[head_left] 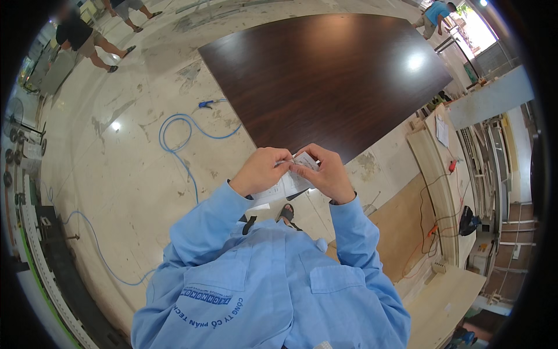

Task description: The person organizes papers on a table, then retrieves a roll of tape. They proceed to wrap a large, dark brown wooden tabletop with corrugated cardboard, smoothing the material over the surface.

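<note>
Close to the near corner of a large dark brown wood-grain panel (325, 75), my two hands meet over some white printed paper (293, 185). My left hand (263, 170) is closed, thumb and fingers pinching the paper's upper edge. From the other side my right hand (327, 174) grips the same paper with bent fingers, its thumb tip almost against the left fingers. The paper hangs partly below the hands and looks folded or in several sheets. Whatever lies between the fingertips is too small to make out.
A blue air hose (174, 136) with a blue nozzle (206, 104) loops over the floor on the left. Stacked boards (439, 157) and cables with a dark power tool (468, 221) are at the right. Co-workers (87, 38) stand at far left; another person (435, 17) is at far right.
</note>
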`<state>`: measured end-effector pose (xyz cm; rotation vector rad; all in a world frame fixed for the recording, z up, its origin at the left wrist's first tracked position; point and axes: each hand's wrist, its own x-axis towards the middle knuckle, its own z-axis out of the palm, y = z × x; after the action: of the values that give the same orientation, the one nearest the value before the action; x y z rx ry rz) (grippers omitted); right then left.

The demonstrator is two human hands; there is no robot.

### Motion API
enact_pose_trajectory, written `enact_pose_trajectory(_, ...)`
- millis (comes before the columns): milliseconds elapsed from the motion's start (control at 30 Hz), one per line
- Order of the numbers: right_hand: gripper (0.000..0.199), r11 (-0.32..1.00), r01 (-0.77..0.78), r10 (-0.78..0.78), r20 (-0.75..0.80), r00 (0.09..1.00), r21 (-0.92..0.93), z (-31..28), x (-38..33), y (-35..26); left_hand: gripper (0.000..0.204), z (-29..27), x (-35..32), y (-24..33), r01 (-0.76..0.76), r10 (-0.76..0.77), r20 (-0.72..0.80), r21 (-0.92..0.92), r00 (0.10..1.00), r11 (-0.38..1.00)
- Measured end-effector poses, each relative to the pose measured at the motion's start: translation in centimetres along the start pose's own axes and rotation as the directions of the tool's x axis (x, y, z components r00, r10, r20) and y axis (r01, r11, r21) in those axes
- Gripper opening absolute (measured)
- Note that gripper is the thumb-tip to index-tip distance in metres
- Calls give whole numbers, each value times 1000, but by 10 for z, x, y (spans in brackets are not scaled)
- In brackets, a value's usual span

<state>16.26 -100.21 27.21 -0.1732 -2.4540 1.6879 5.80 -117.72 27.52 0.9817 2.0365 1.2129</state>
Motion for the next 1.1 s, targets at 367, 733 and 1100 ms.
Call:
enact_pose_trajectory(367,14,792,-256,240,104,965,555,-29,0,5,19,-16,-2,1,33,10,158,-269,987,963)
enact_pose_trajectory(733,15,929,-111,186,-185,965,353,-74,11,19,17,-41,-20,-24,111,-138,-47,-368,989,923)
enact_pose_trajectory(1100,15,965,-52,102,-184,978,256,-68,17,16,19,-17,-31,-58,55,-106,-117,-374,988,926)
